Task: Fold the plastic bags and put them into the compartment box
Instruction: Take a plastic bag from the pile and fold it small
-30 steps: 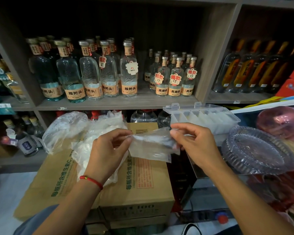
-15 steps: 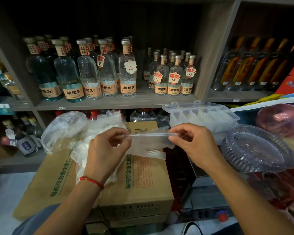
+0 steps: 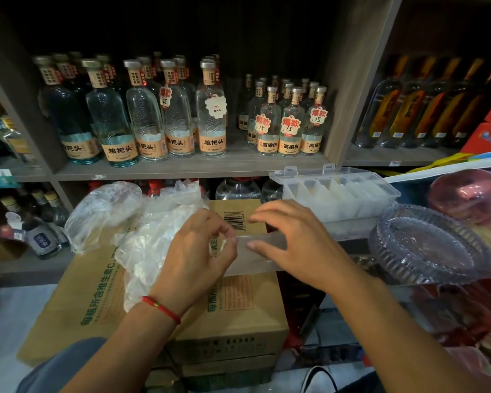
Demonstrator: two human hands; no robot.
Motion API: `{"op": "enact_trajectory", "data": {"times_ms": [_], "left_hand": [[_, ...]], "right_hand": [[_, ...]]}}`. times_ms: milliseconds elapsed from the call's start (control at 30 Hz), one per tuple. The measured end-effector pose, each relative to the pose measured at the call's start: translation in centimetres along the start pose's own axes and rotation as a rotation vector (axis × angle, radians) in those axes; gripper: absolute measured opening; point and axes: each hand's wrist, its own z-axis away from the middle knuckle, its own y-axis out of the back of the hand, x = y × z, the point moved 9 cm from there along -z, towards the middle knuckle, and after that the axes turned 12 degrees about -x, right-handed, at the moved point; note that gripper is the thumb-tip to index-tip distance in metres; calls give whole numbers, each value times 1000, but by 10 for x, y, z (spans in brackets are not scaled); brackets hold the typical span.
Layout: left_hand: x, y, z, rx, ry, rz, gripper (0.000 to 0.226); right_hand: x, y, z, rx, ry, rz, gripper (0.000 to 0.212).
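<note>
A clear plastic bag (image 3: pixel 255 255), folded into a narrow strip, hangs between my hands above a cardboard carton (image 3: pixel 238 310). My left hand (image 3: pixel 196 256) pinches its left end between thumb and fingers. My right hand (image 3: pixel 292 245) grips the strip from the right, thumb under and fingers over. A heap of loose clear bags (image 3: pixel 150 236) lies on the carton behind my left hand. The translucent compartment box (image 3: pixel 338 194) stands open to the upper right, with folded bags in several of its compartments.
Shelves of glass liquor bottles (image 3: pixel 210 114) fill the background. A ribbed clear dish (image 3: pixel 428 245) and a pink round object (image 3: pixel 465 194) sit at the right. More cartons are stacked under the top one.
The hands came closer together and lowered slightly. The bag went from a hanging sheet to a narrower folded strip, and the right hand's fingers now lie over it.
</note>
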Motion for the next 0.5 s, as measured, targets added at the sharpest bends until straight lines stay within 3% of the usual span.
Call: {"op": "enact_trajectory", "data": {"times_ms": [100, 200, 300, 433, 500], "left_hand": [[-1, -2, 2, -23, 0, 119, 5], [-15, -9, 1, -146, 79, 393, 15], [-23, -18, 2, -260, 129, 507, 22], [-23, -17, 2, -219, 125, 510, 13], [-16, -18, 2, -203, 91, 474, 14]], "right_hand": [[-3, -2, -6, 33, 40, -71, 21], [11, 6, -3, 95, -15, -277, 5], [29, 14, 4, 131, -51, -440, 7], [37, 18, 10, 107, -29, -548, 6], [33, 14, 10, 98, -12, -587, 15]]}}
